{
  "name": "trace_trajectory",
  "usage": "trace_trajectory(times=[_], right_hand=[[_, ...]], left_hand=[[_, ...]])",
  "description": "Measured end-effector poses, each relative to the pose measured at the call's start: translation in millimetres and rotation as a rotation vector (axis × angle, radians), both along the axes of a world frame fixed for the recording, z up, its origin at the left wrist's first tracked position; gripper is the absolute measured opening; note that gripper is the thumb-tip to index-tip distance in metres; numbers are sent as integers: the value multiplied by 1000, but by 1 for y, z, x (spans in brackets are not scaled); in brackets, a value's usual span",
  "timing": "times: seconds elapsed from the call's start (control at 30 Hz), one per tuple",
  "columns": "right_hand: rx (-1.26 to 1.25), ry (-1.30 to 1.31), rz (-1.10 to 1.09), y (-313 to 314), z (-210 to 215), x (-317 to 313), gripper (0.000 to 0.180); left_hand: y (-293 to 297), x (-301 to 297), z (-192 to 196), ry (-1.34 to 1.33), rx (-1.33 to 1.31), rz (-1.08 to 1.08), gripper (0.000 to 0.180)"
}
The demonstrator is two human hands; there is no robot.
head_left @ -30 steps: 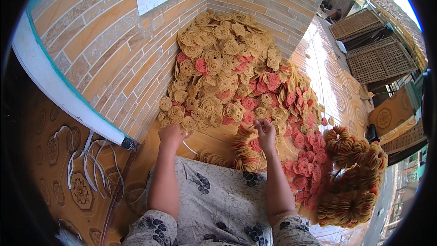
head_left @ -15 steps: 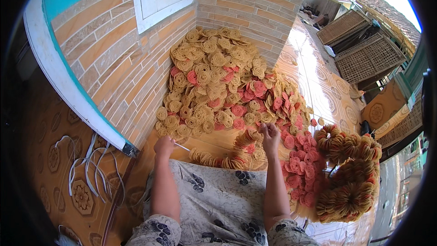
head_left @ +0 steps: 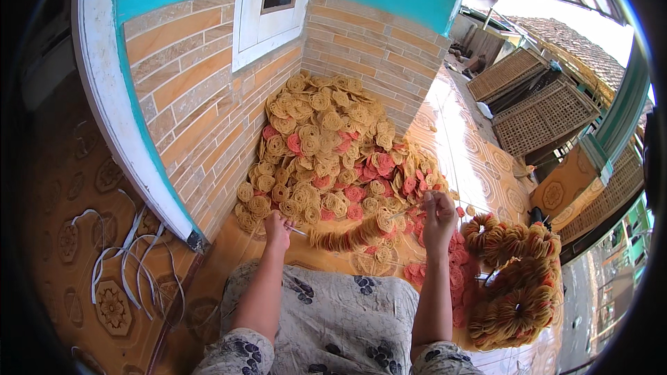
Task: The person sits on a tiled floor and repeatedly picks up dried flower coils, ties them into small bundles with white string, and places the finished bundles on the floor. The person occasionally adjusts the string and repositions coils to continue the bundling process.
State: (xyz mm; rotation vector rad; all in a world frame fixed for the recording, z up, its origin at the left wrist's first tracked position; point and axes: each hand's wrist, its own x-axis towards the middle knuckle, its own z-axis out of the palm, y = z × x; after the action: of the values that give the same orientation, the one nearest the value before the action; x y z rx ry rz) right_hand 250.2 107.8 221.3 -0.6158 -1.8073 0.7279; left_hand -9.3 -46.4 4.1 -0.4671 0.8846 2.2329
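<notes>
— Two hands noted, both ours, both raised over the floor [head_left: 479, 160]. What do we record for the left hand [head_left: 277, 223]?

— We record it closed on the near end of a thin strip [head_left: 300, 231], by the foot of the brick wall [head_left: 201, 104].

— And the right hand [head_left: 438, 214]?

— Closed on the far end of the same strip. Between the two hands hangs a string of crackers [head_left: 351, 236], round coils packed edge to edge, sagging slightly just above the floor.

— Where does the string sit against the rest?

— Directly in front of the loose pile of crackers [head_left: 326, 146], yellow and pink, heaped into the wall corner. We find finished bundles [head_left: 517, 278] lying to the right of the right hand, just beside it.

— Anything to our left?

— White strips [head_left: 128, 264] lie on the patterned tiles beyond the white post [head_left: 111, 97], well apart from the hands. Our patterned skirt [head_left: 326, 319] fills the lower edge.
</notes>
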Motion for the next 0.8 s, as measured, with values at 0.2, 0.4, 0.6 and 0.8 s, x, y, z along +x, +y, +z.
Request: trace_trajectory(times=[0.2,0.4,0.6,0.8], right_hand=[[114,-234,181,-31,-5,-37,14],[-178,-142,323,-37,-44,-70,14],[-579,33,523,-11,-76,-98,20],[-580,13,506,4,-101,-104,17]], left_hand=[[1,27,95,776,26,-454,29],[0,69,110,1309,-311,-846,32],[10,58,70,1089,-230,-862,22],[19,56,53,1090,-267,-786,21]])
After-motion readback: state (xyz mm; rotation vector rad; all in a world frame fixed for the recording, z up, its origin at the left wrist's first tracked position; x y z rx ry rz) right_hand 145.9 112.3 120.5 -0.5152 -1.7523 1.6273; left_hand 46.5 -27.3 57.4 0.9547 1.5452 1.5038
